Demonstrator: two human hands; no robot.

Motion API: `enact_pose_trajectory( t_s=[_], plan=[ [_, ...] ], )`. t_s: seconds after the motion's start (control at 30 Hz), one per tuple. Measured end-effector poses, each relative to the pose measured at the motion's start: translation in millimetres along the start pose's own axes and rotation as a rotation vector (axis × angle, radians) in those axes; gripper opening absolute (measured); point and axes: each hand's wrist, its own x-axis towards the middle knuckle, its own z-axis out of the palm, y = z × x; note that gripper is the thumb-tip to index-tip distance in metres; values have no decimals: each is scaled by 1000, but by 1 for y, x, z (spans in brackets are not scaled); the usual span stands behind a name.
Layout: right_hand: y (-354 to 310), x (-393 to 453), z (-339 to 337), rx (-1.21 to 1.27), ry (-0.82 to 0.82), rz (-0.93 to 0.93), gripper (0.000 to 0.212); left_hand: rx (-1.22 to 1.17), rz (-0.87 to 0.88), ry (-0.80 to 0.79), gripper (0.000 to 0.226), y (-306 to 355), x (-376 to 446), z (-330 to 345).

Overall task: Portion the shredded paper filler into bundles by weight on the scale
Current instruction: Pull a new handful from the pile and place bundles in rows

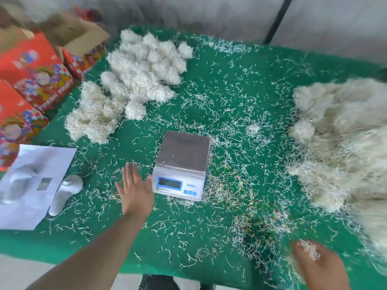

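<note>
**Empty scale, both hands between bundles**

You stood over a green table (pixel 209 237) littered with loose paper strands. The scale (pixel 182 164) sat near the middle, its steel platform bare apart from a stray strand or two; its display was too dim to read.

Your left hand (pixel 135 190) hovered flat just beside the scale's left edge, fingers straight and spread, holding nothing. Your right hand (pixel 318 262) was low at the near right, blurred; strands of paper lay against its fingers, but you could not tell from this view whether it was gripping a clump or only brushing through the scatter.

The big unsorted heap of shredded paper (pixel 343 143) filled the right side of the table, well apart from the scale. The finished bundles (pixel 138 74) were gathered at the far left, beyond the scale, in two loose groups. Red printed boxes (pixel 33 72) stood off the table's left edge, and a white moulded tray (pixel 31 185) lay at the near left.

The next portion probably had to come from the right-hand heap. To do that well, you would pull a clump a little short of the target, set it on the middle of the platform so no strands trailed onto the table, lift both hands off before reading, then add or pinch away small tufts. Pressing it into a tight ball before moving it left would stop it shedding.
</note>
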Motion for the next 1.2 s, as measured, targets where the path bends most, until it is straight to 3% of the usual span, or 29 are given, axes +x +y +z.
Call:
enact_pose_trajectory(
  t_s=[0.13,0.3,0.43,0.5,0.53,0.6,0.67,0.73,0.83,0.93,1.0,1.07,1.2],
  plan=[
    [-6,-5,-16,44,5,17,6,140,163,-41,82,56,35,6],
    [-20,5,-34,166,78,79,17,347,216,-137,90,109,11,32],
    [-37,10,-47,327,91,107,6,238,677,-389,75,179,-48,43],
    [-51,11,-52,338,100,107,13,164,916,-594,68,210,-87,38],
    [-59,11,-55,352,71,111,18,109,950,-671,67,222,-106,32],
    [-73,13,-61,388,-18,106,29,-124,768,-766,66,241,-144,10],
    [-89,17,-68,425,-74,97,36,-484,413,-804,55,257,-173,-16],
    [-117,12,-74,467,-103,62,28,-858,25,-863,33,271,-189,-44],
    [-158,3,-78,521,-159,-94,31,-1411,-416,-1108,31,289,-197,-83],
    [-180,-7,-77,402,-144,-317,40,-1684,-517,-1256,44,306,-198,-125],
    [-184,-16,-76,175,-9,-534,50,-1751,-508,-1156,57,312,-192,-147],
    [-184,-25,-78,55,102,-686,46,-1765,-413,-1052,65,315,-187,-162],
    [-182,-35,-90,98,-31,-736,70,-1781,-226,-922,49,323,-204,-179]
  ],
)
